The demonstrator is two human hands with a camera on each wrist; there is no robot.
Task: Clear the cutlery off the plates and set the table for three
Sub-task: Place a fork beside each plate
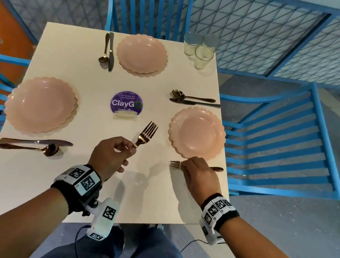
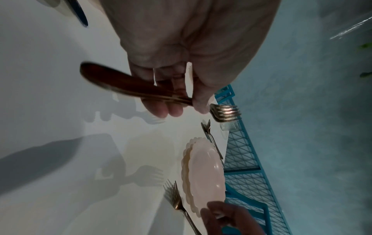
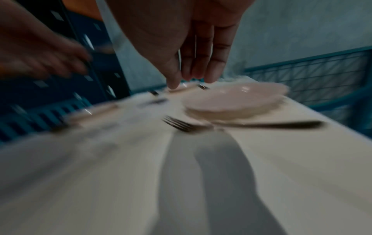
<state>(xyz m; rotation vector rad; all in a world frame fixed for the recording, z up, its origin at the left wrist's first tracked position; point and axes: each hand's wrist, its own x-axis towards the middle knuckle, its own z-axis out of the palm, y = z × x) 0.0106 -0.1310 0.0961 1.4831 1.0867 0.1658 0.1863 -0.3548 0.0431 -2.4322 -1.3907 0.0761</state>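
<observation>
Three pink scalloped plates sit on the white table: far [image 1: 141, 54], left [image 1: 40, 105] and right [image 1: 197, 133]. A knife and a spoon lie beside each: far pair [image 1: 108, 51], right pair [image 1: 193, 100], left pair [image 1: 34, 144]. My left hand [image 1: 114, 153] grips a copper fork [image 1: 147, 133] by the handle above the table's middle; its tines [image 2: 225, 112] look doubled, perhaps two stacked. Another fork [image 3: 187, 125] lies just on the near side of the right plate [image 3: 235, 98]. My right hand [image 3: 193, 76] hovers over it with straight fingers, not touching it.
Three glasses [image 1: 199, 49] stand at the far right corner. A purple ClayGo sign [image 1: 126, 102] stands at the table's centre. Blue slatted chairs [image 1: 284, 141] ring the table on the left, far and right sides. The right edge of the table runs close to the lying fork.
</observation>
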